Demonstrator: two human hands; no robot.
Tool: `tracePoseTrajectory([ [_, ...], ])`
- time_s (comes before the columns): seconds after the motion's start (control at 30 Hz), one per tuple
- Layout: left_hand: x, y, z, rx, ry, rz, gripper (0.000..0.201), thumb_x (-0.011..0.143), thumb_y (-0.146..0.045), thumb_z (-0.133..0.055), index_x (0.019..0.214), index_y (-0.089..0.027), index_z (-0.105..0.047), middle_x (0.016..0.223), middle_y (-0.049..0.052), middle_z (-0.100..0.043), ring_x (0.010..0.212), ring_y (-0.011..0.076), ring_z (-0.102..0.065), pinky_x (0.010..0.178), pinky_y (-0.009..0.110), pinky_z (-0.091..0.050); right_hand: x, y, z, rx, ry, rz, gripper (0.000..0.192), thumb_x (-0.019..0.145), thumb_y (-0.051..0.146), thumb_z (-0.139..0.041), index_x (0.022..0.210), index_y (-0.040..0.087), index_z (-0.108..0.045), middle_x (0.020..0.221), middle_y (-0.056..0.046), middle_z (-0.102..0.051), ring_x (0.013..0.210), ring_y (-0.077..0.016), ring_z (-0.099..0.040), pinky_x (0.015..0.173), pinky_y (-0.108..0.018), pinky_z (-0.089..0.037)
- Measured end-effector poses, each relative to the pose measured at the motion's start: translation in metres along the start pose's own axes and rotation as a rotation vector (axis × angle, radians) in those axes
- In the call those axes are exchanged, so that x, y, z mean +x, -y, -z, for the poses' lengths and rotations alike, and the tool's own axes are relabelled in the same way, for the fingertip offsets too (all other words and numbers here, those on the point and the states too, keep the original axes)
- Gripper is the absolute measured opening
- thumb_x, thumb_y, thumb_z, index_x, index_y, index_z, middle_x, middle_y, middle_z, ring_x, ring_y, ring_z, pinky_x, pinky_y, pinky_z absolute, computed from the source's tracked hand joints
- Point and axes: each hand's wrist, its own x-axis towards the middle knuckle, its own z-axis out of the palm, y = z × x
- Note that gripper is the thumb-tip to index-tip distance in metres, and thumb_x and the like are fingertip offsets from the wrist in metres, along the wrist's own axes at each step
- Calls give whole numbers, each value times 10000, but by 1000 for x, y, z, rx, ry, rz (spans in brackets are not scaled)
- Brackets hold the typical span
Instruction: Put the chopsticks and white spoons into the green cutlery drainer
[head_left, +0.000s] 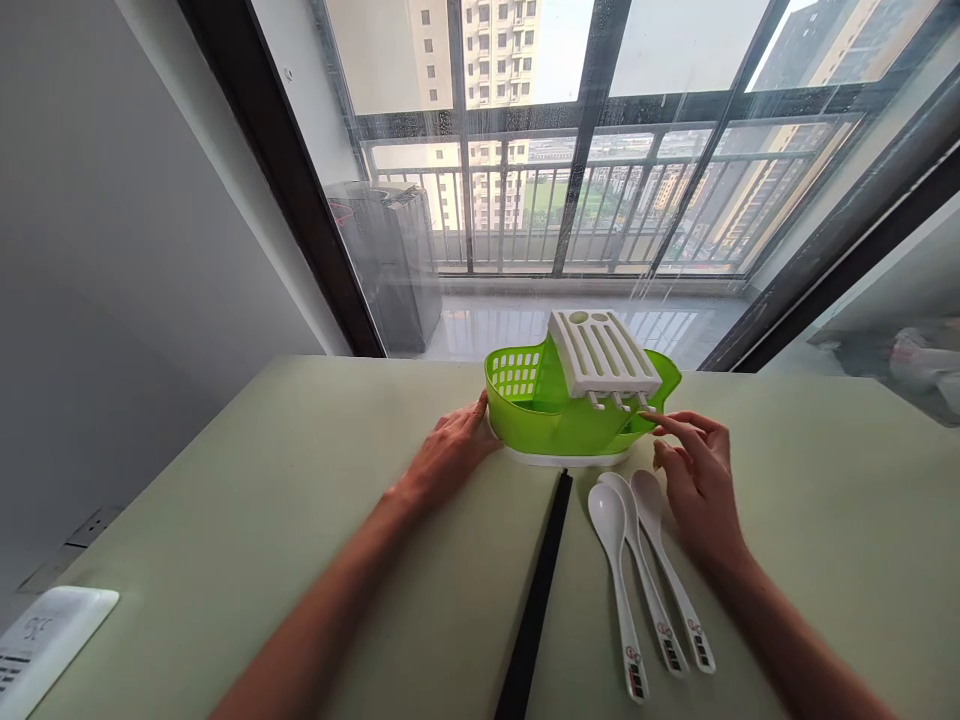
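Observation:
A green plastic utensil holder (551, 430) with a white base stands at the far side of the table. Its raised white slotted top (607, 350) has small hooks along the front. My left hand (466, 432) grips the holder's left end, its fingertips partly hidden behind the wall. At the right front, my right hand (697, 470) has its fingers apart, the index finger reaching to the holder beneath the hooks. Three white spoons (609, 515) lie fanned out in front, bowls toward the holder. Left of them lie long black sticks (541, 590) that look like chopsticks, close together.
The pale green table (300, 470) ends just behind the holder. A white remote control (56, 635) lies at the left front edge. Beyond the table are a dark-framed glass door (285, 180) and a balcony with a railing (517, 195).

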Motion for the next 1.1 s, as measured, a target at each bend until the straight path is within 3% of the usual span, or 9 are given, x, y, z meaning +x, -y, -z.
tracePoseTrajectory([
  [0.17, -2, -16, -10, 160, -65, -41, 758, 1047, -378, -536, 1671, -249, -125, 1485, 147, -601, 1366, 304, -575, 1129, 490, -461, 0, 6, -1, -87, -147, -16, 205, 933, 315, -556, 1040, 251, -719, 1196, -84, -550, 1152, -258, -567, 755, -380, -570],
  [0.33, -3, -29, -14, 175, -83, -59, 683, 1067, -340, -490, 1661, -229, -172, 1455, 133, -618, 1358, 277, -572, 1113, 457, -471, -1, 6, -1, -140, -250, -62, 190, 899, 270, -539, 997, 229, -697, 1165, -80, -538, 1095, -238, -579, 713, -340, -551],
  [0.7, -1, -29, -12, 138, -64, -62, 569, 1057, -250, -441, 1612, -245, -312, 1447, 105, -608, 1312, 263, -578, 1109, 466, -476, 0, 1, -1, -154, -303, -134, 224, 855, 230, -498, 969, 218, -690, 1113, -72, -529, 1052, -237, -572, 698, -336, -527],
  [1.1, -2, -29, -9, 60, -94, -81, 497, 996, -182, -539, 1482, -246, -457, 1398, 88, -631, 1262, 252, -613, 1100, 472, -495, -1, 0, -2, -155, -333, -141, 218, 915, 292, -456, 922, 210, -658, 1117, -88, -540, 1025, -249, -576, 720, -370, -505],
])
